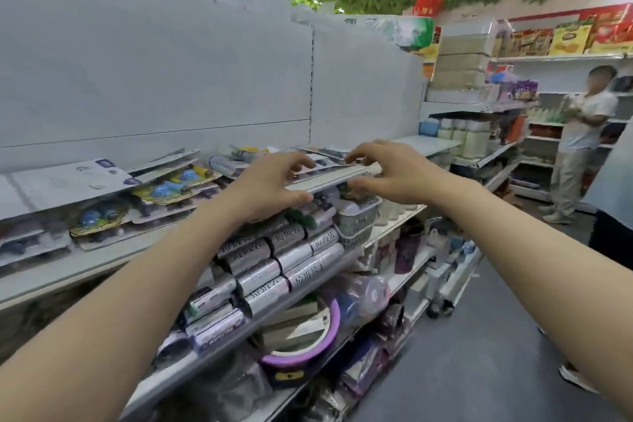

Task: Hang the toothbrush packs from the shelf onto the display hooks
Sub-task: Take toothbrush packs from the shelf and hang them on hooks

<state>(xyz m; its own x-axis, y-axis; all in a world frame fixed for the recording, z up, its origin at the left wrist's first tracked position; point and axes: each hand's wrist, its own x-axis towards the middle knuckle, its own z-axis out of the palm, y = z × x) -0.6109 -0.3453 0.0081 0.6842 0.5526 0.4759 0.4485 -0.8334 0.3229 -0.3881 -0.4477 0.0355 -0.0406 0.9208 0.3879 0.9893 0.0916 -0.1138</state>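
Loose toothbrush packs (164, 188) lie flat along the shelf (102, 260) on your left. Your left grip (270, 183) and right grip (387, 175) each pinch one end of a flat pack (329, 178), apparently to lift it level off the pile for hanging.

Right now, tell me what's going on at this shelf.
A person at a white metal store shelf has both bare hands on a flat stack of carded toothbrush packs lying there. The left hand and right hand each pinch its near edge, fingers on top, thumb below. More blister packs lie to the left. Nothing hangs on the white back panel yet; no hooks are in view.
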